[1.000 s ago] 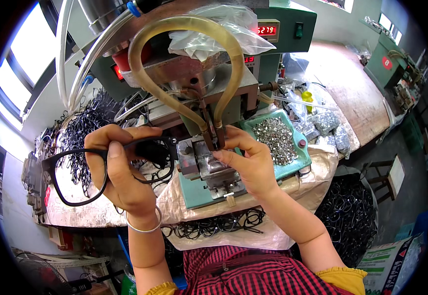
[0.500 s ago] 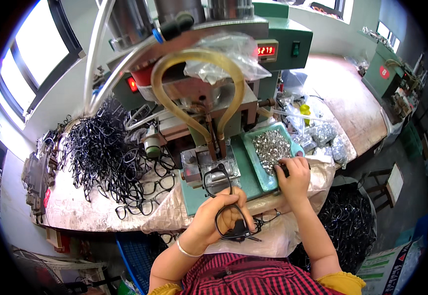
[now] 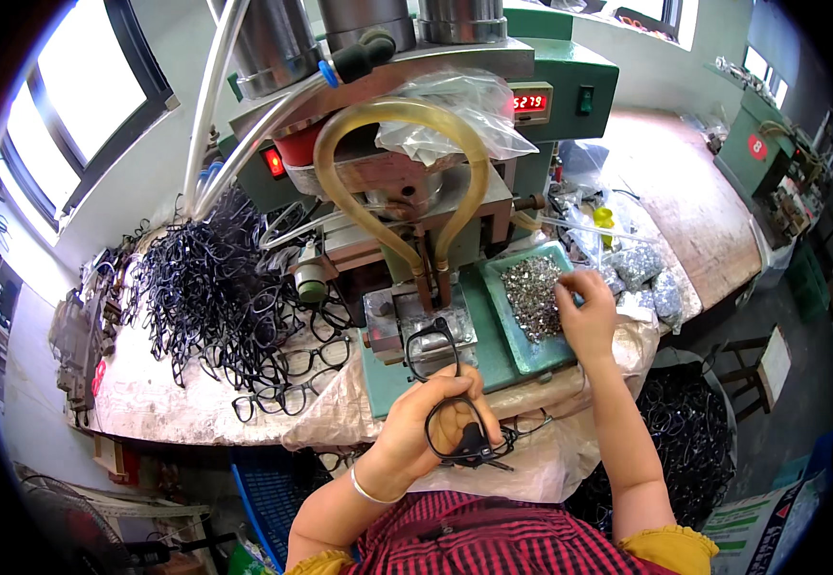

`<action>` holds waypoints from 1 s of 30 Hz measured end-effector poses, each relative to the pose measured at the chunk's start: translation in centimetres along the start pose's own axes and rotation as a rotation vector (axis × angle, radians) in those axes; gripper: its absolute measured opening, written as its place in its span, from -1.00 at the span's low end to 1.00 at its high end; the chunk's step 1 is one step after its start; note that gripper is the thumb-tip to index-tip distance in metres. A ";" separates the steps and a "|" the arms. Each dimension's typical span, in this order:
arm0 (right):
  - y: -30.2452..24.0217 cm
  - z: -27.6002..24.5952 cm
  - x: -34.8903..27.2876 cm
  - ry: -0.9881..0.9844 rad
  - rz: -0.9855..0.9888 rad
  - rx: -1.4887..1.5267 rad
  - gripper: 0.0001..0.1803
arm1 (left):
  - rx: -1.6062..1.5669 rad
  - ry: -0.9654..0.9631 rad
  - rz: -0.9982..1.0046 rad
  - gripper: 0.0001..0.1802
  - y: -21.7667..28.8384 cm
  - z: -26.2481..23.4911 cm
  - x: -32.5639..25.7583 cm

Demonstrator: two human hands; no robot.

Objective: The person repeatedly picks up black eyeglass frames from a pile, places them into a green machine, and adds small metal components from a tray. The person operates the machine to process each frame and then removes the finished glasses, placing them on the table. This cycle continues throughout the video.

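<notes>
My left hand (image 3: 428,422) is closed round the middle of a black eyeglass frame (image 3: 433,350). One rim stands up beyond my fingers by the metal fixture of the press, and the other hangs below them. My right hand (image 3: 589,316) is at the right side of a green tray (image 3: 550,360), over its edge. Its thumb and fingers are curled together; whatever they hold, if anything, is too small to make out. Small shiny metal parts (image 3: 529,292) fill much of the tray.
A green press (image 3: 423,244) with yellowish hoses stands ahead. Black eyeglass frames (image 3: 196,278) are heaped on the left of the table, with several loose ones beside the press. Bags of small parts (image 3: 635,264) lie right of the tray. A dark pile of frames (image 3: 680,422) sits lower right.
My right hand has moved up and slightly right along the tray, its fingers drawn in more. My left hand still holds the eyeglass frame in the same place. The whole view has shifted slightly.
</notes>
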State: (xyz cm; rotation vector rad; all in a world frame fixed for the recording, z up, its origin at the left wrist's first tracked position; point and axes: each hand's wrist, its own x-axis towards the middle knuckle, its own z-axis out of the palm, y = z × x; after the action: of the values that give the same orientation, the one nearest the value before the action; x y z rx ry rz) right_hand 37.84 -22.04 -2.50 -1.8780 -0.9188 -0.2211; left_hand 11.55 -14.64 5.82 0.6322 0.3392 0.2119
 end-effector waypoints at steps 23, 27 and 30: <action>-1.2 4.8 -1.3 -0.045 0.371 0.780 -0.85 | 1.543 1.100 1.050 -0.98 10.9 -12.1 -10.1; -4.5 4.8 -1.4 -0.136 0.240 0.647 -0.86 | 2.003 0.867 1.134 -0.92 14.1 -9.1 -3.4; -5.0 3.7 -1.8 -0.151 0.246 0.581 -0.88 | 2.559 0.809 0.900 -0.72 13.0 -16.1 0.9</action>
State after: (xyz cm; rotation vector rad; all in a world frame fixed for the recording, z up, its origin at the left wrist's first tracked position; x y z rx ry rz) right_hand 32.32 -18.73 -1.72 -1.4530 -0.7400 0.3134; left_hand 5.18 4.54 1.36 3.2908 1.0358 0.9033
